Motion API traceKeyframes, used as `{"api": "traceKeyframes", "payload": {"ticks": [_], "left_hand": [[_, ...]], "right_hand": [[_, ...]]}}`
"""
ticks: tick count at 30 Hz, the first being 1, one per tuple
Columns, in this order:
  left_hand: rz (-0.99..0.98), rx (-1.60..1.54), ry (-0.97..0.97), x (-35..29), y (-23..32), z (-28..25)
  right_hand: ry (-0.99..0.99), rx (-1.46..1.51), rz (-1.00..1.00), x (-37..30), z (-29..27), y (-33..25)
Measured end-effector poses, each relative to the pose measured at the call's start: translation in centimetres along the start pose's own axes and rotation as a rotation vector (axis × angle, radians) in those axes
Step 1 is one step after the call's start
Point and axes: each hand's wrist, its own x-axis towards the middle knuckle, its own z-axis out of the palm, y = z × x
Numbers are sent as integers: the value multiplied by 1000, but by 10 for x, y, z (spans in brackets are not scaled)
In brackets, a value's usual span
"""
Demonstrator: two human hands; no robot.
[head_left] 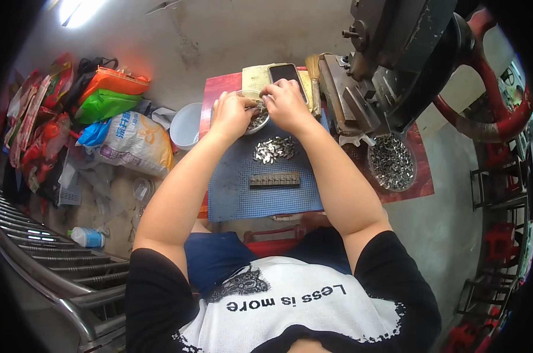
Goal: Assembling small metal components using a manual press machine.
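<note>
Both of my hands meet over a white bowl (257, 131) that contains small metal pieces. My left hand (233, 112) is at the bowl's left side, its thumb and fingers pinched together over the contents. On the other side my right hand (285, 105) curls its fingers in a pinch close to the left fingertips. Whatever lies between the fingers is too small to make out. A loose pile of shiny metal pieces (273, 150) lies just nearer than the bowl. Closer to me sits a dark slotted metal block (275, 180) on a blue textured mat (234, 197).
At the right stands a heavy press (396, 53) with a red handwheel (489, 132). Below it is a clear tub of metal pieces (391, 163). A phone (284, 73) and a brush (314, 73) lie beyond my hands. Left are a white bucket (186, 126), bags (134, 141) and steel rails (55, 288).
</note>
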Motion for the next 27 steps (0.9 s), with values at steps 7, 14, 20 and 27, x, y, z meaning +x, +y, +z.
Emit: {"api": "traceKeyframes", "payload": {"ticks": [7,14,20,27], "left_hand": [[49,-97,66,-15,2,-7],[173,-123,27,-12,-7,-10],[108,-309,3,-11,-11,-11],[107,-179,-6,-9,-16,-12]], "right_hand": [[-137,-88,-30,-5,-10,-19],[-124,31,-157,-4,-4,-10],[-83,80,-184,-1,-3,-7],[-100,142,-160,0,3,0]]}}
